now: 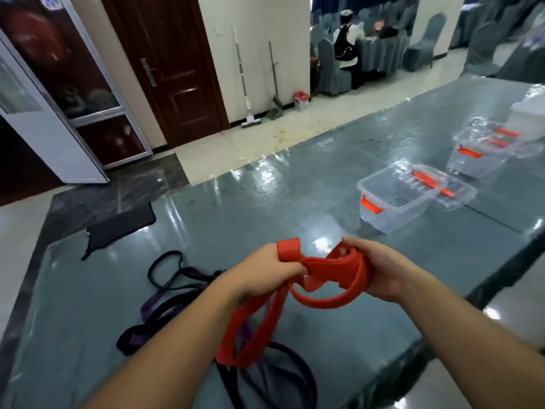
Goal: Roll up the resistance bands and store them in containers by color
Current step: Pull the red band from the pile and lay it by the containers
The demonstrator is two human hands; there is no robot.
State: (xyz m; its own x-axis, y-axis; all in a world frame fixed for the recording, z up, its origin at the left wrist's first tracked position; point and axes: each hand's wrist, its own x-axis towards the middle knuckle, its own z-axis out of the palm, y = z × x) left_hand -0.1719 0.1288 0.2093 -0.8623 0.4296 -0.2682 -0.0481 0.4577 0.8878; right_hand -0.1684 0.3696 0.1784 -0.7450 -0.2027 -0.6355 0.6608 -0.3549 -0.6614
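Observation:
A red resistance band (321,271) is held above the table between both hands. My left hand (262,273) grips one end, with a red loop sticking up past the fingers. My right hand (377,267) curls around a partly coiled section of the same band. The rest of the red band hangs down toward the table. Purple and black bands (177,287) lie tangled on the table below and to the left. A clear open container with orange latches (392,199) stands beyond my right hand, its lid (448,187) leaning beside it.
A second clear container (477,154) with orange latches and a white bin (528,113) stand farther right. A dark mat (118,225) lies at the table's left corner. The shiny grey-green table (236,208) ends at an edge on the right. A person sits at a distant table.

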